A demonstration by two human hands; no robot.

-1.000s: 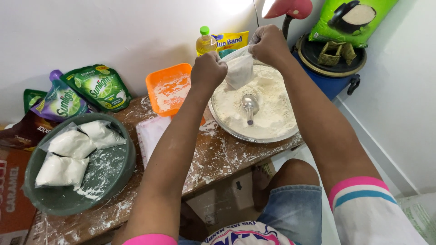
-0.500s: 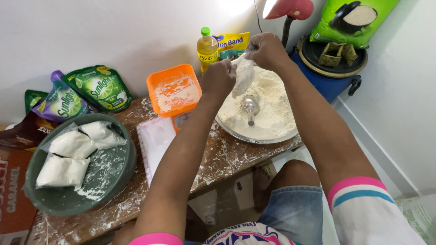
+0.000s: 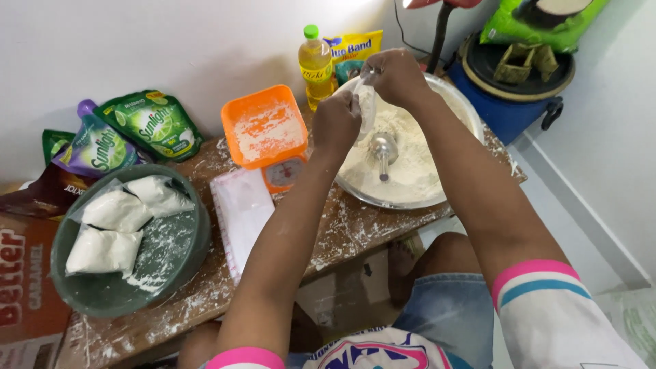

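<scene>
Both hands grip one small clear plastic bag of white flour (image 3: pixel 367 102) above the wide metal bowl of flour (image 3: pixel 437 195) — the left hand (image 3: pixel 336 123) is closed on its lower side, the right hand (image 3: pixel 393 75) pinched shut around its top. A metal scoop (image 3: pixel 383 147) lies in the flour just beneath. Beside the bowl on the flour-dusted wooden surface (image 3: pixel 342 229) stands an orange kitchen scale (image 3: pixel 266 133); farther left, a green round basin (image 3: pixel 174 256) holds filled bags — three show.
</scene>
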